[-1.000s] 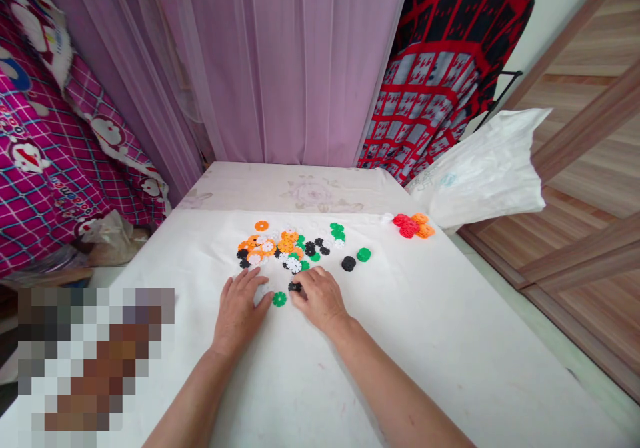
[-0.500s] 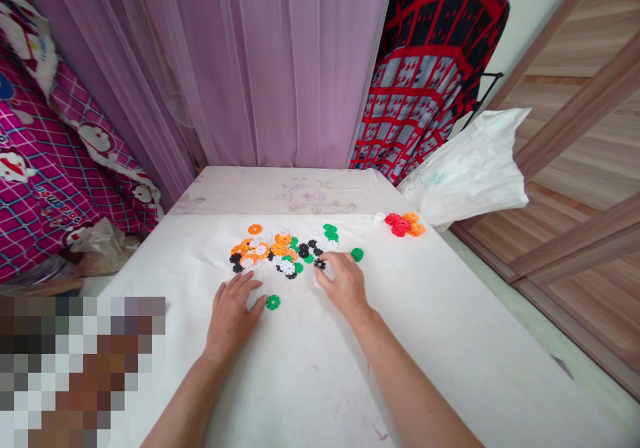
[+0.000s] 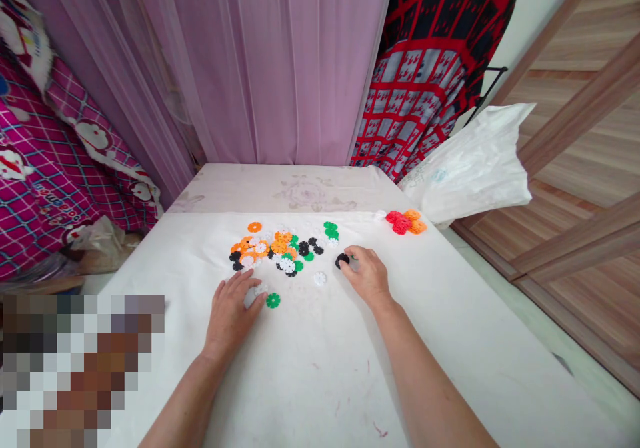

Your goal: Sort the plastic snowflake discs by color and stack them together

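Observation:
My right hand (image 3: 369, 276) pinches a black notched plastic disc (image 3: 342, 261) between thumb and fingers, just over the cloth. A bit of green shows beside its fingers, mostly hidden by the hand. My left hand (image 3: 233, 311) lies on the table with its fingers spread, holding nothing. By its thumb are a green notched disc (image 3: 273, 301) and a whitish disc (image 3: 260, 291). A lone white disc (image 3: 320, 278) lies between the hands. Beyond the left hand spreads a mixed pile of orange discs (image 3: 283, 240), with black, white and green ones among them.
A white cloth (image 3: 310, 368) covers the table. At the back right lie red discs (image 3: 399, 222) and orange discs (image 3: 417, 225) in a cluster. Green discs (image 3: 331, 229) sit near the back. A white plastic bag (image 3: 475, 161) stands at the table's right edge, before a wooden cabinet.
My right hand has moved to the right with the black disc, close to the lone green disc, which it now largely covers. The white disc between the hands has come into view. My left hand stays put.

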